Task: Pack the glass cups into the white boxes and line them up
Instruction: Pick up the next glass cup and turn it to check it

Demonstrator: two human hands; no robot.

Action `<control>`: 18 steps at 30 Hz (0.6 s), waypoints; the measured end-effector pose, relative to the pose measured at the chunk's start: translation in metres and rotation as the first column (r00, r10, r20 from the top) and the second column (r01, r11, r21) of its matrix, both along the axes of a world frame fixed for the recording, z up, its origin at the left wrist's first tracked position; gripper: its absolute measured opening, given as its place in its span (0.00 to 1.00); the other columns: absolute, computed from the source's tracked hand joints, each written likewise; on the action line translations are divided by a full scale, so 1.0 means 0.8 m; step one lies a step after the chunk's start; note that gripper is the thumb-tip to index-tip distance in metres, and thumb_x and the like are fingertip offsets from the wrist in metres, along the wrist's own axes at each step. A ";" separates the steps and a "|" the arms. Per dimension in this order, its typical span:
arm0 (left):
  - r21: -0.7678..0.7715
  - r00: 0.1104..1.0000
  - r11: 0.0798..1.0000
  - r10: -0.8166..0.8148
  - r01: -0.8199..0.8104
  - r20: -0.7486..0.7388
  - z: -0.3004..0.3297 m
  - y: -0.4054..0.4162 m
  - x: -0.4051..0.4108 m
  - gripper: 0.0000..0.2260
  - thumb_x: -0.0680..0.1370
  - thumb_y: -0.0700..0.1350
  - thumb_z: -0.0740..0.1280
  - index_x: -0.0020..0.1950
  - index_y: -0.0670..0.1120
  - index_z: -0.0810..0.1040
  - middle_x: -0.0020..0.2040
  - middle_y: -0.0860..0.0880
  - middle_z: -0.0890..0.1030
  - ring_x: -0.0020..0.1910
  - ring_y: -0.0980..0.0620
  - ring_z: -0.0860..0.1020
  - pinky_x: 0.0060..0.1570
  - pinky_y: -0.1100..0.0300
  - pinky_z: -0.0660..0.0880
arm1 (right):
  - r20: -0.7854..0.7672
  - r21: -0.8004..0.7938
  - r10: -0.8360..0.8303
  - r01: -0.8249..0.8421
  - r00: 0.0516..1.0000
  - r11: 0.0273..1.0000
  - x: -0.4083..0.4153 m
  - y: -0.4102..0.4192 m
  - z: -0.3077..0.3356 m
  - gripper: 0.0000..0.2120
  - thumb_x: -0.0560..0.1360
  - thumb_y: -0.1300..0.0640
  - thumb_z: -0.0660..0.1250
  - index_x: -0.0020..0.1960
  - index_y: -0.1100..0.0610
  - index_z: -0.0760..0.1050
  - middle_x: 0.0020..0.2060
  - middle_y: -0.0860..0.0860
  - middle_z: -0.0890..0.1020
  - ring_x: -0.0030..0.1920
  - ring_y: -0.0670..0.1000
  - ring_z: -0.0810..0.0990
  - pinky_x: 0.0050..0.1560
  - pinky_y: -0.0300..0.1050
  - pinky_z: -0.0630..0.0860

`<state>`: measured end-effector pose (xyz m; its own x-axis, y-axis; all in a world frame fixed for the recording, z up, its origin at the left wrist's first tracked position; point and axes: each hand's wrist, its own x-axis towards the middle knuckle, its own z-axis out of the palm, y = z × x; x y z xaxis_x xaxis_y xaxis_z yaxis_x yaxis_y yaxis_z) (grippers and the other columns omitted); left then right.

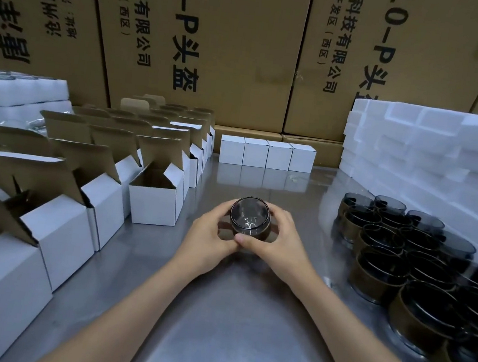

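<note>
Left hand (211,234) and right hand (277,238) both curled round one dark glass cup (249,219) above steel surface (217,312). Four closed white boxes (267,153) lined at back. Open boxes (157,198) wait left; many unpacked cups (401,259) right.

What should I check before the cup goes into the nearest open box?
1. Cup held by both hands, left and right: ok.
2. Nearest open box flaps up, mouth clear: ok.
3. Box inside empty: cannot tell, partly shadowed.
4. Cup free of cracks: cannot tell.
5. Room beside the closed box row on the table: ok.
</note>
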<state>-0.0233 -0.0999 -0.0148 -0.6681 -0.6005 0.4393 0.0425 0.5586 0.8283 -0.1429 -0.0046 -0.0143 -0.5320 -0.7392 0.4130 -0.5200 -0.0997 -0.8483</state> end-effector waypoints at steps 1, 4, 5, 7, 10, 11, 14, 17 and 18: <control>-0.007 1.000 1.000 0.002 -0.002 -0.003 0.001 0.001 0.000 0.28 0.67 0.31 0.73 0.61 0.54 0.73 0.55 0.55 0.80 0.51 0.66 0.78 0.50 0.72 0.72 | -0.002 -0.008 0.010 -0.010 1.000 1.000 0.000 0.001 0.001 0.30 0.63 0.59 0.80 0.56 0.42 0.69 0.55 0.43 0.73 0.55 0.31 0.72 0.51 0.20 0.64; -0.079 1.000 0.997 0.014 -0.014 -0.003 0.002 0.003 0.001 0.29 0.67 0.31 0.72 0.64 0.51 0.74 0.56 0.58 0.79 0.55 0.66 0.77 0.53 0.73 0.70 | 0.051 -0.040 0.071 -0.069 0.996 0.997 -0.002 0.003 0.001 0.30 0.62 0.62 0.80 0.58 0.49 0.69 0.54 0.44 0.77 0.53 0.33 0.75 0.52 0.26 0.68; -0.119 1.000 0.993 0.027 -0.027 -0.004 0.002 0.004 0.001 0.30 0.67 0.30 0.72 0.65 0.50 0.74 0.57 0.59 0.79 0.56 0.64 0.76 0.55 0.72 0.70 | 0.062 -0.045 0.085 -0.082 0.994 0.996 -0.003 0.004 0.001 0.31 0.62 0.63 0.80 0.58 0.50 0.69 0.55 0.45 0.78 0.54 0.36 0.75 0.53 0.28 0.69; -0.202 0.998 0.977 0.061 -0.062 -0.012 0.003 0.006 0.001 0.31 0.66 0.30 0.71 0.66 0.51 0.73 0.58 0.59 0.78 0.57 0.63 0.76 0.57 0.70 0.70 | 0.076 -0.050 0.106 -0.102 0.991 0.994 -0.004 0.006 0.002 0.33 0.61 0.65 0.80 0.59 0.50 0.68 0.56 0.46 0.77 0.57 0.40 0.76 0.55 0.30 0.70; -0.292 0.995 0.951 0.095 -0.100 -0.029 0.002 0.005 0.001 0.33 0.64 0.29 0.71 0.66 0.51 0.74 0.60 0.57 0.78 0.59 0.60 0.76 0.60 0.66 0.71 | 0.085 -0.052 0.126 -0.122 0.988 0.991 -0.004 0.008 0.004 0.35 0.61 0.68 0.79 0.60 0.51 0.66 0.58 0.46 0.76 0.57 0.37 0.75 0.56 0.29 0.69; -0.307 0.994 0.946 0.102 -0.107 -0.032 0.001 0.004 0.001 0.33 0.64 0.30 0.71 0.66 0.51 0.74 0.60 0.57 0.78 0.59 0.59 0.76 0.60 0.65 0.71 | 0.086 -0.051 0.131 -0.127 0.988 0.991 -0.004 0.009 0.005 0.36 0.61 0.69 0.79 0.61 0.52 0.66 0.58 0.46 0.76 0.57 0.37 0.75 0.57 0.29 0.69; -0.318 0.994 0.942 0.103 -0.110 -0.038 0.001 0.004 0.001 0.32 0.64 0.30 0.71 0.65 0.51 0.74 0.60 0.58 0.78 0.58 0.60 0.76 0.60 0.66 0.71 | 0.086 -0.043 0.135 -0.132 0.987 0.990 -0.001 0.011 0.007 0.36 0.61 0.70 0.78 0.62 0.55 0.66 0.58 0.48 0.76 0.58 0.40 0.74 0.58 0.31 0.70; -0.276 0.997 0.958 0.074 -0.077 -0.021 0.003 0.006 0.002 0.31 0.67 0.32 0.72 0.67 0.53 0.72 0.59 0.61 0.77 0.57 0.63 0.75 0.60 0.65 0.72 | 0.113 -0.055 0.109 -0.104 0.988 0.993 0.002 0.013 0.011 0.32 0.63 0.67 0.79 0.62 0.57 0.68 0.57 0.50 0.78 0.57 0.44 0.76 0.56 0.32 0.72; -0.245 0.998 0.968 0.053 -0.056 -0.017 0.004 0.006 0.002 0.31 0.69 0.35 0.73 0.68 0.54 0.70 0.58 0.63 0.76 0.57 0.65 0.75 0.59 0.67 0.72 | 0.147 -0.066 0.099 -0.090 0.984 0.994 0.004 0.013 0.013 0.29 0.64 0.64 0.79 0.61 0.57 0.70 0.55 0.50 0.79 0.55 0.45 0.78 0.53 0.32 0.74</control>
<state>-0.0219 -0.0948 -0.0119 -0.6319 -0.5091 0.5844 0.0141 0.7463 0.6655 -0.1400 0.0060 -0.0035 -0.5202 -0.7656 0.3785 -0.3734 -0.1946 -0.9070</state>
